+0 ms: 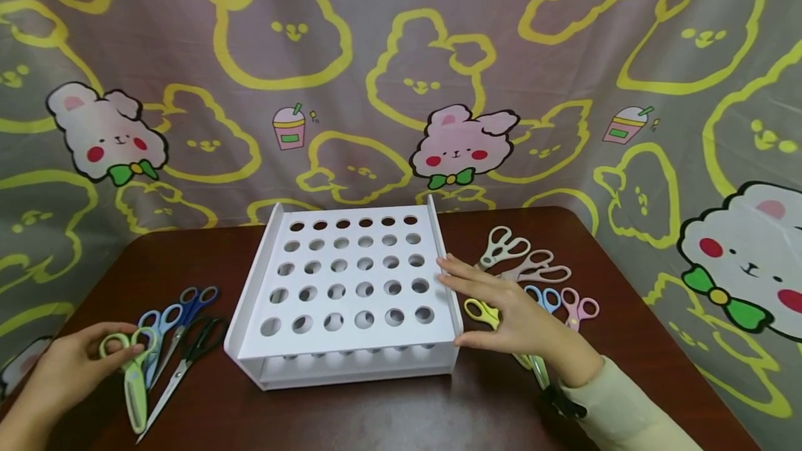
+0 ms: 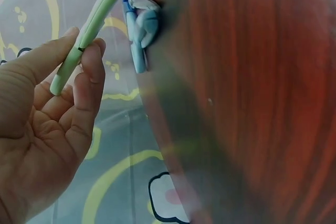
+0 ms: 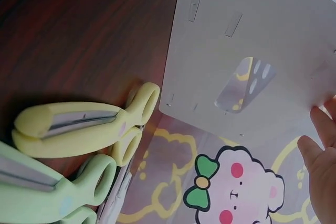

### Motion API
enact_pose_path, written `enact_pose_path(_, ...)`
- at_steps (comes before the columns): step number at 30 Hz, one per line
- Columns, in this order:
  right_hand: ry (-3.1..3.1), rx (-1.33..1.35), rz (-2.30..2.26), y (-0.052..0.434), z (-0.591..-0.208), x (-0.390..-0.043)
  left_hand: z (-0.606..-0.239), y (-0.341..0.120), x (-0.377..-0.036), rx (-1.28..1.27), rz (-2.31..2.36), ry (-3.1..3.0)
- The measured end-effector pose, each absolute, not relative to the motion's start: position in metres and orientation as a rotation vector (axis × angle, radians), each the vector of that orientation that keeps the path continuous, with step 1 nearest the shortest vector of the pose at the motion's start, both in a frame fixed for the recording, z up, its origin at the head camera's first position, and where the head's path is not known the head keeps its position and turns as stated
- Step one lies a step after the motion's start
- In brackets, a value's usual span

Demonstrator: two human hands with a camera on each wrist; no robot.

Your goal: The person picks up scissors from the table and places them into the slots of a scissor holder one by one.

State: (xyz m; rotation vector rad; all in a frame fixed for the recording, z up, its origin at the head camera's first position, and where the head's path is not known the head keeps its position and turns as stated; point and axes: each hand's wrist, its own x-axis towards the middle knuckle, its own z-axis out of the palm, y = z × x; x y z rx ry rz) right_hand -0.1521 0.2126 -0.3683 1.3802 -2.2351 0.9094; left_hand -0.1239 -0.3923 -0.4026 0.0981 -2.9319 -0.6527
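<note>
1 pr. lt-green scissors point(image 1: 135, 393), L of white rack point(image 1: 351, 278): your left hand point(image 1: 75, 362) pinches its handles; long axis approx. front-to-back alongside rack, blade end nearward, handles far. Your right hand point(image 1: 510, 313), fingers spread, touches rack's R wall. Step, prob.: pick-up w/ rack steadied. Next move prob. needs lift clear of lt-blue scissors point(image 1: 161, 330), then blades tipped down over a rack hole.
</note>
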Motion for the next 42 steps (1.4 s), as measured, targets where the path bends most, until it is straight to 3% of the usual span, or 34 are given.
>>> enact_pose_path(22, -2.202, 1.405, 0.897, 0.209, -0.365, -0.157, -0.382, -0.352, -0.116, 0.027, -0.689, -2.818)
enact_pose_path(32, -2.194, 1.356, 0.920, 0.214, -0.368, -0.152, -0.360, -0.322, -0.124, -0.123, -0.736, -2.709)
enact_pose_path(42, -2.171, 1.391, 0.904, 0.211, -0.368, -0.153, -0.335, -0.306, -0.114, -0.116, -0.683, -2.633)
